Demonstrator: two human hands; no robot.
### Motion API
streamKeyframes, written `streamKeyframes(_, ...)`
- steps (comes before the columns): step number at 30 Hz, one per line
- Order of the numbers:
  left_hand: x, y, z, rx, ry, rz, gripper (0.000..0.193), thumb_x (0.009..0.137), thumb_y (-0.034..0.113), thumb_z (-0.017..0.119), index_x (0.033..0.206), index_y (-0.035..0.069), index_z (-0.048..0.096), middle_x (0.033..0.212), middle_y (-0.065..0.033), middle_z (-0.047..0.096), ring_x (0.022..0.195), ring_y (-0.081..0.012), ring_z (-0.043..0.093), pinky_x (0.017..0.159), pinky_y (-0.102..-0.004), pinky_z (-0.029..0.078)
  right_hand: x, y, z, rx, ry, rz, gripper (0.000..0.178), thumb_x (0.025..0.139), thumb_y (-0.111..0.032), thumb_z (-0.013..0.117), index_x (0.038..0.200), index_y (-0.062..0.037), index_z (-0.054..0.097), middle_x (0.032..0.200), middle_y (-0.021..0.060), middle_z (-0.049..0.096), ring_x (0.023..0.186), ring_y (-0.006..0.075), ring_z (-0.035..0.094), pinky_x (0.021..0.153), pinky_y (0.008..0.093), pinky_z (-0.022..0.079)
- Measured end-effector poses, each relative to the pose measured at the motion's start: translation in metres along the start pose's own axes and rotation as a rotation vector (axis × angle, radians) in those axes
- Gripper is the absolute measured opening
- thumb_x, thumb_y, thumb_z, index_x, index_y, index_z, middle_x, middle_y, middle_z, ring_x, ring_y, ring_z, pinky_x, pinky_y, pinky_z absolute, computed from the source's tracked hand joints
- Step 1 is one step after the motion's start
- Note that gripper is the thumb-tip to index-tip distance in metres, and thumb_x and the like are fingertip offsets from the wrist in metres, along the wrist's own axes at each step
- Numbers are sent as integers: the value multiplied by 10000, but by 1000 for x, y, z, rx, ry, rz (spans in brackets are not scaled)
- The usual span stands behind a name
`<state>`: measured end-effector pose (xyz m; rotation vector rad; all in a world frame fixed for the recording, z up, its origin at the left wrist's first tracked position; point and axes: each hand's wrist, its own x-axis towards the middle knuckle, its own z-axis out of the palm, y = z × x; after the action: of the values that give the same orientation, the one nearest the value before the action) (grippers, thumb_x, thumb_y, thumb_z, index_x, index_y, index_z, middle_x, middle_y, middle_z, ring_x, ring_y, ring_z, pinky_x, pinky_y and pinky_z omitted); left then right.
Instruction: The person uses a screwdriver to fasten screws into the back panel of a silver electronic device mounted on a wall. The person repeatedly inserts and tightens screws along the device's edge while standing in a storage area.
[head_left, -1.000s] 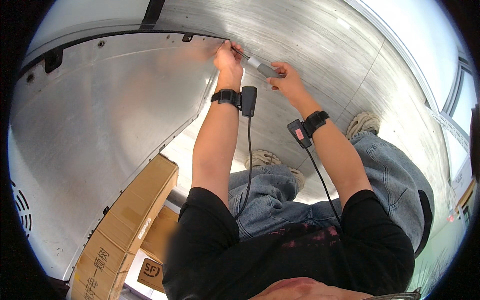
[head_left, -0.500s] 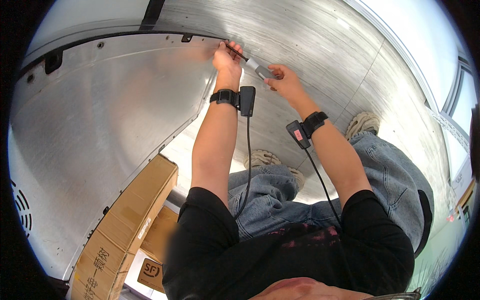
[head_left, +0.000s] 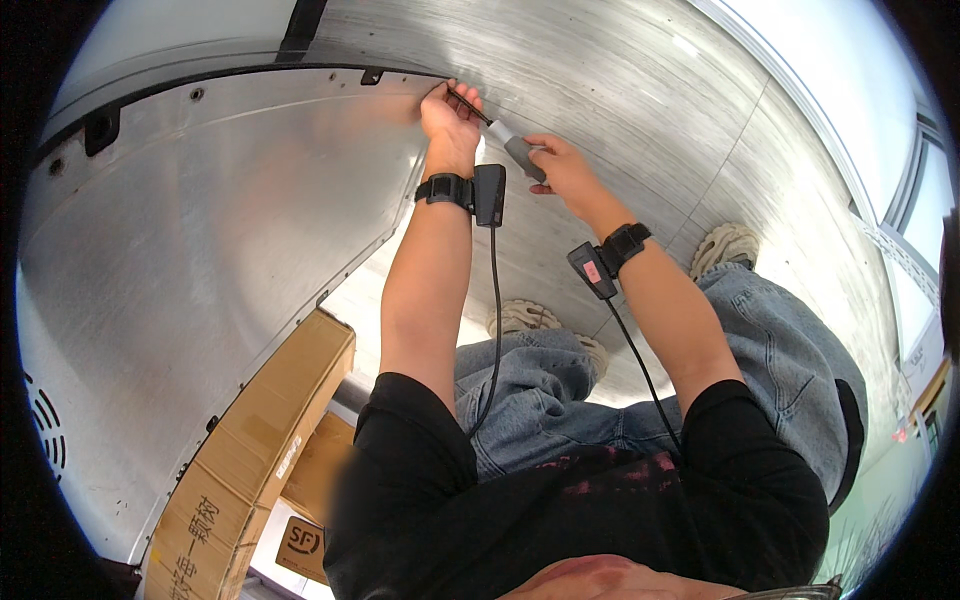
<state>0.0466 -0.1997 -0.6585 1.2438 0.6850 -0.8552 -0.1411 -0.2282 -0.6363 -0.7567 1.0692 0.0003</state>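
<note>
A screwdriver (head_left: 521, 155) with a grey handle and dark thin shaft slants toward the far corner of a large silver metal panel (head_left: 230, 250). My right hand (head_left: 562, 170) is closed round the rear of its handle. At the panel's corner, my left hand (head_left: 452, 112) has its palm turned up, with thumb and curled fingers about the front of the shaft. The tip is among those fingers, so what it touches there is hidden. Along the panel's far edge run holes and a black slotted fitting (head_left: 103, 130).
A long cardboard box (head_left: 250, 440) leans by the panel's near edge, with another brown box (head_left: 302, 548) beside it. Grey wood-look floor (head_left: 620, 90) lies beyond my hands. Black cables hang from devices strapped to both wrists, the left (head_left: 489, 196) and right (head_left: 592, 271).
My right hand has shifted slightly left and wrapped more fully round the screwdriver handle. My left hand and the tool have moved a little left.
</note>
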Motion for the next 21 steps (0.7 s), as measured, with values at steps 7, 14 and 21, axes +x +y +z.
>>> streamKeyframes(7, -4, 0, 7, -55, 20, -27, 182, 910, 193, 396, 889, 71, 530, 800, -33, 571, 716, -199, 563, 637, -331, 479, 18, 20, -9, -437, -38, -216, 385, 909, -223, 549, 1210, 15, 515, 1039, 94, 586, 793, 162, 589, 688, 302, 513)
streamKeyframes(14, 0, -1, 5, -105, 26, -44, 186, 905, 185, 388, 891, 67, 531, 809, -38, 573, 735, -198, 569, 642, -329, 489, 0, -3, -1, -54, -22, -33, 336, 894, -231, 582, 1128, 10, 578, 965, 84, 603, 801, 161, 593, 662, 292, 511)
streamKeyframes(21, 1, -1, 4, -132, 5, -40, 194, 903, 194, 388, 883, 74, 539, 809, -40, 572, 728, -193, 568, 638, -319, 493, 10, -6, -11, 3, -211, 90, 453, 863, -232, 629, 1229, 3, 505, 1000, 109, 585, 752, 168, 609, 626, 288, 515)
